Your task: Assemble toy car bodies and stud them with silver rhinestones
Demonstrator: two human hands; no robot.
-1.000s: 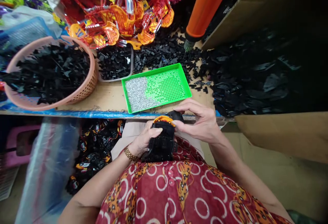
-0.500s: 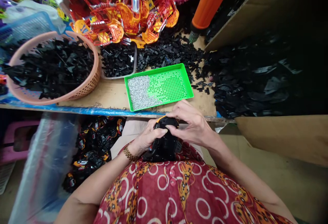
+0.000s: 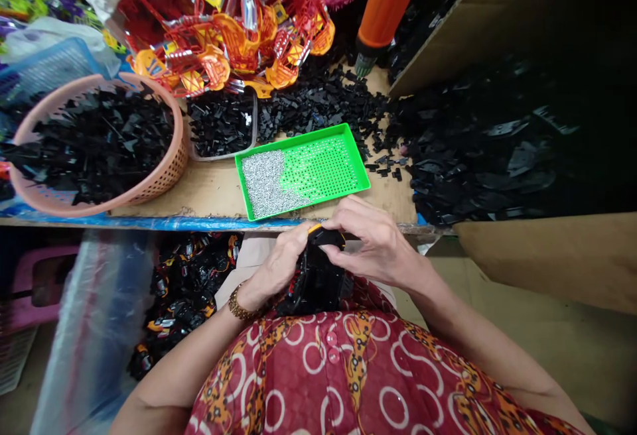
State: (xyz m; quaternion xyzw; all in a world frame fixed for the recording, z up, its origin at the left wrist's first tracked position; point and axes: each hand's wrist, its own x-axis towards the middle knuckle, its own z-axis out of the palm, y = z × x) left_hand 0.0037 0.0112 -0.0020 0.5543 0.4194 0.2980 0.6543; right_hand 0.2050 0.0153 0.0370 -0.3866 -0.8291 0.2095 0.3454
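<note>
A black plastic toy vehicle with orange-yellow trim rests in my lap against the patterned shirt. My left hand is closed around its left side, fingertips at the orange-trimmed end. With thumb and fingers, my right hand pinches that same end from the right. Whether a small part sits between the right fingertips is hidden. Just beyond my hands, on the bench, lies a green tray with many small silver screws heaped in its left half.
A pink basket and a clear tub hold black plastic parts. Orange-red toy shells are piled behind them. An orange power screwdriver hangs at upper right beside a cardboard box. Finished-looking black toys lie below the bench at left.
My left thumb has drawn back from across the toy's top to its left edge. My right hand keeps its pinch. The whole view has shifted slightly.
</note>
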